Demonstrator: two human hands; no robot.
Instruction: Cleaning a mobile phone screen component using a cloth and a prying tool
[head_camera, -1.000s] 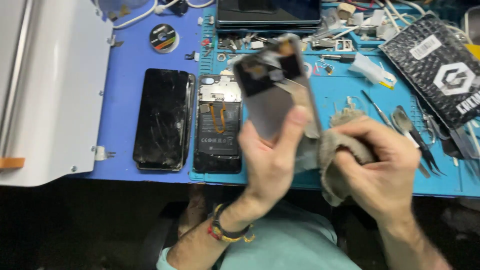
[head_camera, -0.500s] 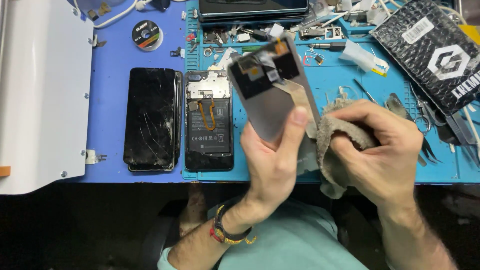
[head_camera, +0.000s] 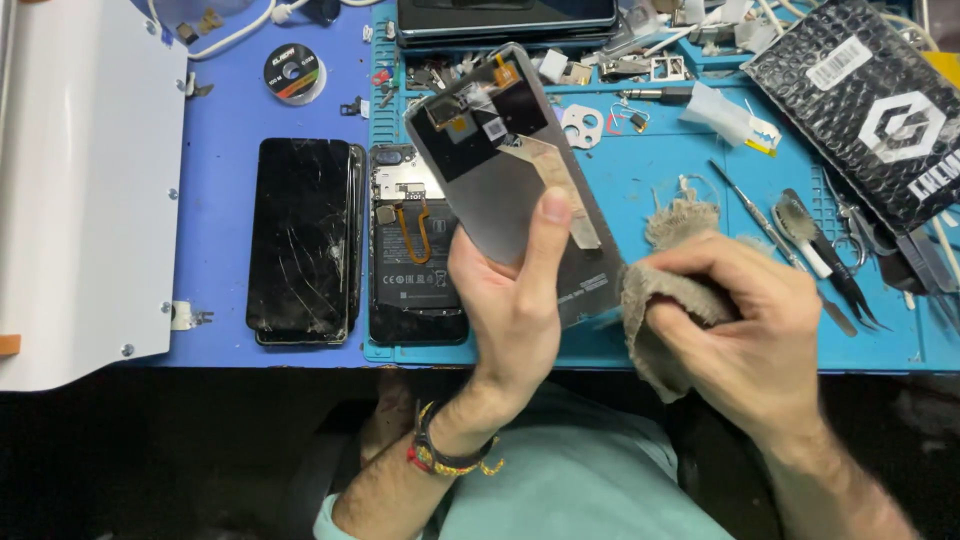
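Grey panel (head_camera: 520, 190) with black top; beige-brown cloth (head_camera: 655, 310); blue table mat (head_camera: 660, 170); black cracked screen (head_camera: 300, 235); white machine (head_camera: 80, 180).

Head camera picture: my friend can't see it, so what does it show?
A left hand holds up a grey phone back panel while the right hand presses a tan cloth to its edge. Below, a cracked phone screen and an opened phone lie on a blue mat.

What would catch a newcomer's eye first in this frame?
At centre, the left hand holds up a grey phone back panel while the right hand presses a frayed beige cloth against its lower edge. To the left on the blue mat lie a cracked black screen and an opened phone.
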